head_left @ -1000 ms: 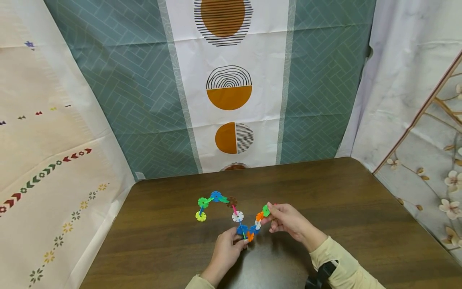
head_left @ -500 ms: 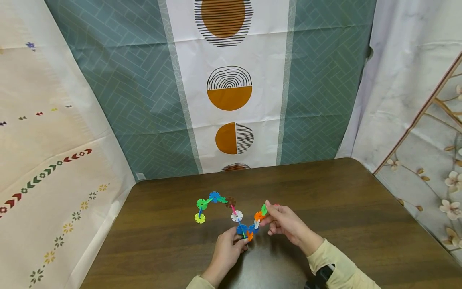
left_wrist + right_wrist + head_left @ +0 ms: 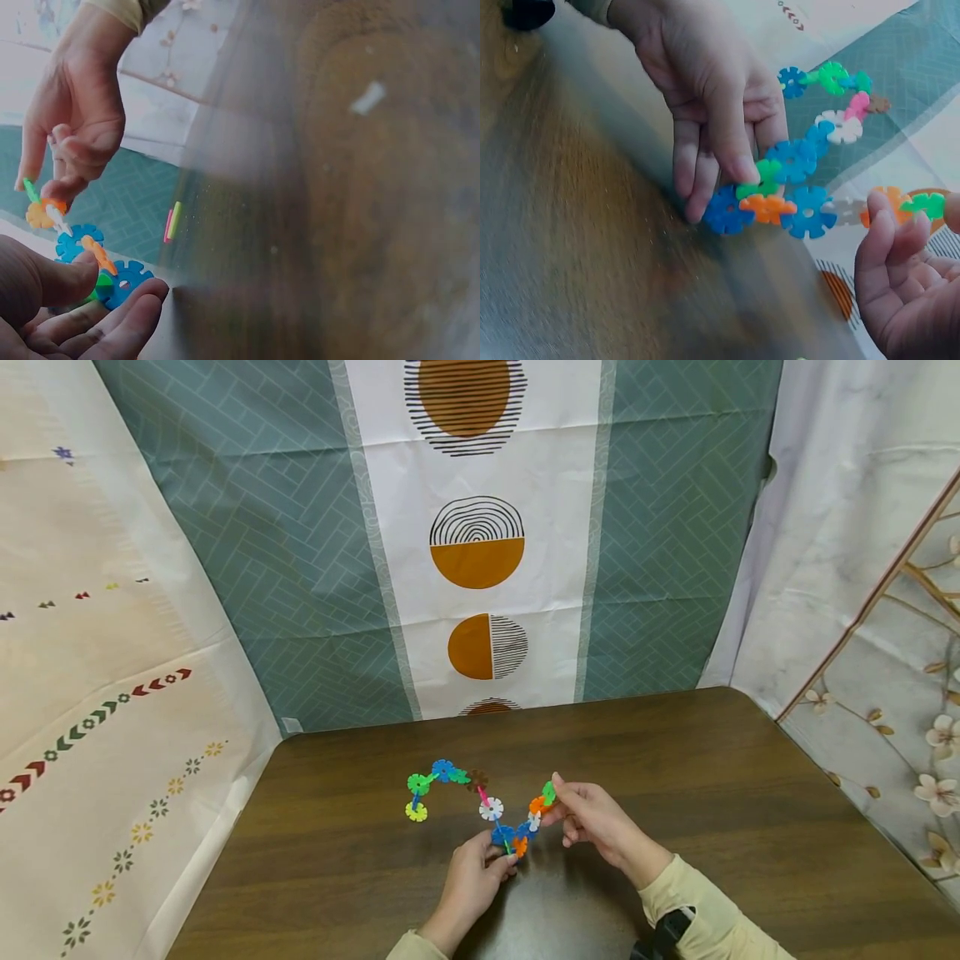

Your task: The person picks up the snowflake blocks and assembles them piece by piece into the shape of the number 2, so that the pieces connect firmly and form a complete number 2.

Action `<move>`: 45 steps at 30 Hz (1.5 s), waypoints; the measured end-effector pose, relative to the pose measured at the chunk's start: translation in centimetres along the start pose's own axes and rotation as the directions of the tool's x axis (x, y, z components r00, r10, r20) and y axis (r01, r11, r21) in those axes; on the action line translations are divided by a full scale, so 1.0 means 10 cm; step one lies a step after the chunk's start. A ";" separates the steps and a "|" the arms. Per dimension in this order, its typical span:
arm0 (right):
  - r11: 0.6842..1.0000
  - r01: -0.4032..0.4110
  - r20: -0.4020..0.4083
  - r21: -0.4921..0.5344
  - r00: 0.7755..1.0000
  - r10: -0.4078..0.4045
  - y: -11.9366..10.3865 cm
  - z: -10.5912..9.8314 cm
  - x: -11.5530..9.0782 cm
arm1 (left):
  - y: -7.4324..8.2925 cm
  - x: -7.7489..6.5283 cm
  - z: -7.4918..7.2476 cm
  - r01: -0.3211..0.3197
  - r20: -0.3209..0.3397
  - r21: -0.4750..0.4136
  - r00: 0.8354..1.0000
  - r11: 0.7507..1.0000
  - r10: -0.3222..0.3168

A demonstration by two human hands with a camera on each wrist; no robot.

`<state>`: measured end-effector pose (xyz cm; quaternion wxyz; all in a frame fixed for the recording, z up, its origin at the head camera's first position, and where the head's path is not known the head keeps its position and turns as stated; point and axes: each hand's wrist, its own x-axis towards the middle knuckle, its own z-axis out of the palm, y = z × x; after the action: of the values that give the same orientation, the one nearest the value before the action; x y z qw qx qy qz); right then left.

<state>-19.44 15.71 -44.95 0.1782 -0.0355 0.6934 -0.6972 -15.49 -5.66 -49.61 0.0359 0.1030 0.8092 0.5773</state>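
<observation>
A chain of interlocking flower-shaped plastic discs (image 3: 491,809) in several colours winds between and beyond my hands. My left hand (image 3: 471,878) pinches its lower bend, thumb on a green disc (image 3: 760,180) beside blue ones. My right hand (image 3: 603,835) pinches the green end disc (image 3: 549,793), next to an orange disc (image 3: 537,806) and a white one. In the left wrist view, an orange disc (image 3: 99,255) joins two blue discs by my left thumb. The far arm of the chain curves left to a yellow disc (image 3: 416,812).
A brown wooden table (image 3: 337,877) lies below, with patterned cloths hanging behind and at both sides. In the left wrist view, a slim pink piece and a yellow-green piece (image 3: 175,220) show near the table's far side.
My right hand and the chain's green end have shifted slightly left. The far arm of the chain has swayed a little left. My left hand keeps its hold in nearly the same place.
</observation>
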 end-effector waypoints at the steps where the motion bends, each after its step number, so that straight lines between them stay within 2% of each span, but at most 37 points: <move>1: 1.000 0.007 -0.013 -0.020 1.000 -0.007 0.00 -0.02 0.00 | 0.00 0.00 0.00 -0.002 -0.002 0.001 1.000 1.000 0.002; 6: 0.985 0.039 -0.120 -0.171 0.991 -0.060 0.04 -0.15 0.07 | 0.00 0.02 -0.02 -0.023 -0.011 -0.011 1.000 1.000 0.022; 8: 0.956 0.051 -0.150 -0.288 0.984 -0.098 0.09 -0.21 0.12 | 0.00 0.03 -0.03 -0.021 -0.015 -0.010 1.000 1.000 0.021; 9: 0.928 0.057 -0.155 -0.367 0.980 -0.122 0.11 -0.23 0.14 | 0.00 0.03 -0.04 -0.019 -0.017 -0.009 1.000 1.000 0.019; 11: 0.835 0.065 -0.146 -0.547 0.974 -0.172 0.17 -0.27 0.18 | -0.01 0.03 -0.05 -0.008 -0.022 -0.004 1.000 1.000 0.008; 14: 0.630 0.073 -0.105 -0.773 0.965 -0.241 0.27 -0.30 0.21 | -0.03 0.02 -0.06 -0.005 -0.023 -0.011 1.000 1.000 0.005; 16: 0.508 0.080 -0.074 -0.858 0.958 -0.276 0.33 -0.30 0.22 | -0.03 0.02 -0.06 0.003 -0.020 -0.018 1.000 1.000 -0.003; 18: 0.431 0.086 -0.053 -0.898 0.952 -0.302 0.36 -0.29 0.21 | -0.03 0.02 -0.06 0.010 -0.015 -0.021 1.000 1.000 -0.010; 20: 0.386 0.090 -0.045 -0.918 0.944 -0.327 0.37 -0.29 0.21 | -0.03 0.02 -0.06 0.022 -0.011 -0.018 1.000 1.000 -0.022; 21: 0.377 0.089 -0.046 -0.922 0.941 -0.335 0.37 -0.28 0.20 | -0.03 0.02 -0.07 0.026 -0.009 -0.017 1.000 1.000 -0.026; 24: 0.397 0.081 -0.063 -0.914 0.940 -0.336 0.35 -0.28 0.19 | -0.04 0.03 -0.07 0.030 -0.003 -0.014 1.000 0.999 -0.030; 28: 0.473 0.057 -0.109 -0.879 0.943 -0.315 0.34 -0.29 0.19 | -0.04 0.03 -0.09 0.023 0.007 -0.020 1.000 1.000 -0.023; 33: 0.587 0.082 -0.163 -0.805 0.922 -0.352 0.29 -0.31 0.18 | -0.03 0.01 -0.10 -0.001 0.013 -0.026 1.000 1.000 0.001; 36: 0.671 0.122 -0.183 -0.731 0.913 -0.366 0.23 -0.31 0.14 | -0.03 0.01 -0.11 -0.016 0.015 -0.024 1.000 1.000 0.016; 40: 0.779 0.178 -0.197 -0.601 0.912 -0.360 0.14 -0.32 0.08 | -0.03 0.01 -0.12 -0.018 0.016 -0.022 1.000 1.000 0.018; 43: 0.819 0.219 -0.201 -0.530 0.906 -0.372 0.07 -0.32 0.06 | -0.03 0.01 -0.12 -0.012 0.019 -0.002 1.000 1.000 0.012; 45: 0.825 0.243 -0.196 -0.510 0.901 -0.387 0.03 -0.32 0.05 | -0.03 0.01 -0.13 -0.006 0.023 0.009 1.000 1.000 0.005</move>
<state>-20.75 18.59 -45.47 -0.0588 -0.0902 0.8450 -0.5238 -15.85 -6.92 -49.41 0.0431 0.1119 0.8110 0.5727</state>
